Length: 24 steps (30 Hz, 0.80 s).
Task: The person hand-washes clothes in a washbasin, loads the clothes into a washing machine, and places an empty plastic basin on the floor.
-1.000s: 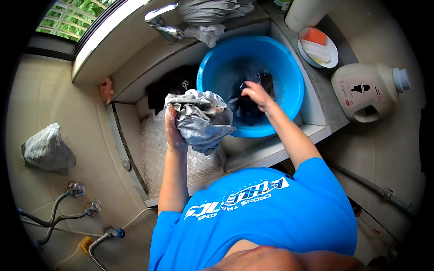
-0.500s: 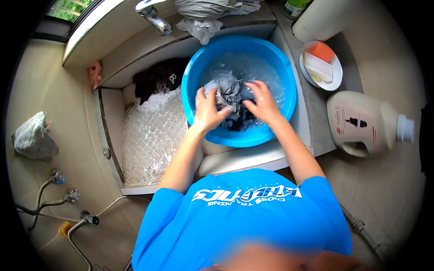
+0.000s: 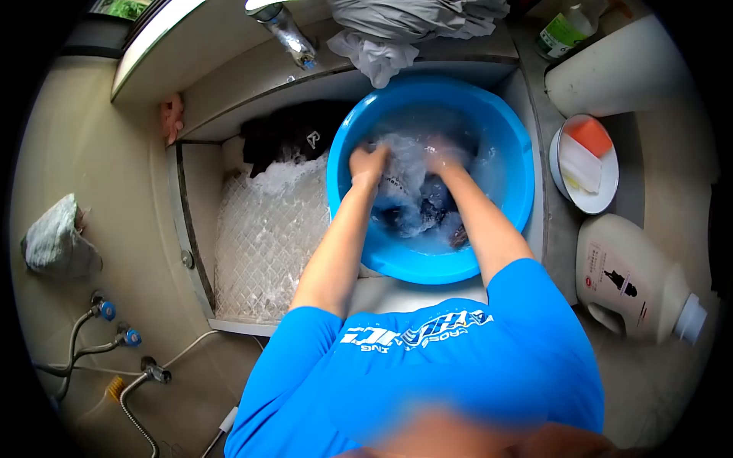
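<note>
Inside the basin (image 3: 429, 272), near its middle, lies grey cloth (image 3: 408, 162), soaked: probably soft, slippery, water-heavy, best held in bunched handfuls. The left hand (image 3: 369, 162) curls beside it, the right hand (image 3: 444, 157) blurs; I cannot tell whether either grips.

Daylight enters from the window (image 3: 122, 9), far up and left of the hands (image 3: 368, 164), whitening its ledge (image 3: 149, 38) and glinting on the tap (image 3: 286, 38) above them, while the outer surroundings sit dimmer. Motion blur softens the right hand, and below both the shirt (image 3: 427, 374) is partly out of focus. Wide-angle distortion bows the sink (image 3: 197, 237) around them, and black swallows the corners.
</note>
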Each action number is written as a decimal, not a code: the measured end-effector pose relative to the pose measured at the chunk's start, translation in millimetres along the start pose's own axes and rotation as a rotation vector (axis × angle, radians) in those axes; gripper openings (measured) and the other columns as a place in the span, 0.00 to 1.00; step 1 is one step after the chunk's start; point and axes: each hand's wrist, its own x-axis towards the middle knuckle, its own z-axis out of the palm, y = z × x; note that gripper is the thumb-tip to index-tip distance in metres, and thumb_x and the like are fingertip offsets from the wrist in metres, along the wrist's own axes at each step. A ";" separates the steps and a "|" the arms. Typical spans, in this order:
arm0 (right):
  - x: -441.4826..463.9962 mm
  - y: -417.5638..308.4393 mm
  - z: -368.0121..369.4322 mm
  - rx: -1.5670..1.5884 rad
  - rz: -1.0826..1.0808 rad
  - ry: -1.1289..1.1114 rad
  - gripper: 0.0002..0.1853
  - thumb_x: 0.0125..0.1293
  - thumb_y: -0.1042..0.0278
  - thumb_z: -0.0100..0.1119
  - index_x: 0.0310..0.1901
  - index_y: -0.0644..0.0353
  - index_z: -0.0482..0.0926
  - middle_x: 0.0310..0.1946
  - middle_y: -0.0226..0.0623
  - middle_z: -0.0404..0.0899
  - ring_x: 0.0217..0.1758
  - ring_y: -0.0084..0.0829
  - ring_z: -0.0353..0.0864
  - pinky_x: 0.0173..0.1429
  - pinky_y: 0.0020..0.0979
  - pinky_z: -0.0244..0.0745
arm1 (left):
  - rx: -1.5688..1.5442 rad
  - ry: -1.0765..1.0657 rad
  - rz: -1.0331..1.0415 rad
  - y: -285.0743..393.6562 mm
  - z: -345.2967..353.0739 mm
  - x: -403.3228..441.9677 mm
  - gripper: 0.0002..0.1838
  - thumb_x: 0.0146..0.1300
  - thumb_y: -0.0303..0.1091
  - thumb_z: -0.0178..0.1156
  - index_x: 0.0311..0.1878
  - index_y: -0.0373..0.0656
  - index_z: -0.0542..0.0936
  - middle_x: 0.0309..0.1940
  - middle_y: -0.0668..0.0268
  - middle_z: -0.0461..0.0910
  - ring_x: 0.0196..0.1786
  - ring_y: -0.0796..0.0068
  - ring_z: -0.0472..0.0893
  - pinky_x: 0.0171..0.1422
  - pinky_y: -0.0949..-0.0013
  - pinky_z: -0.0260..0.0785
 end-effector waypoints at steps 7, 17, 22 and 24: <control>-133.2 -103.8 -32.7 0.255 -0.720 0.633 0.17 0.39 0.53 0.68 0.25 0.58 0.77 0.31 0.39 0.72 0.37 0.42 0.69 0.42 0.41 0.66 | -0.915 -0.520 0.035 -65.3 -3.9 -4.6 0.31 0.62 0.62 0.43 0.60 0.51 0.65 0.54 0.56 0.68 0.55 0.59 0.69 0.60 0.56 0.60; -123.9 -128.8 -54.7 0.332 -0.675 0.804 0.05 0.45 0.68 0.57 0.21 0.59 0.73 0.25 0.42 0.72 0.32 0.44 0.74 0.38 0.42 0.71 | -0.767 -0.086 0.141 -57.3 36.9 -61.3 0.28 0.63 0.55 0.45 0.49 0.37 0.72 0.44 0.58 0.75 0.46 0.66 0.74 0.53 0.63 0.67; -74.1 9.9 -79.4 0.050 -0.140 0.664 0.06 0.47 0.66 0.59 0.24 0.57 0.74 0.31 0.43 0.72 0.37 0.45 0.73 0.40 0.42 0.70 | -0.132 0.299 0.600 -33.8 -2.0 -71.7 0.12 0.57 0.38 0.63 0.32 0.38 0.75 0.23 0.72 0.75 0.29 0.85 0.71 0.36 0.81 0.64; -86.2 22.7 -74.9 0.060 -0.081 0.571 0.14 0.49 0.61 0.61 0.37 0.56 0.77 0.43 0.46 0.70 0.48 0.48 0.69 0.49 0.44 0.67 | 0.344 0.391 0.759 -31.5 1.3 -62.0 0.22 0.48 0.39 0.68 0.45 0.42 0.74 0.36 0.59 0.76 0.41 0.69 0.75 0.44 0.67 0.68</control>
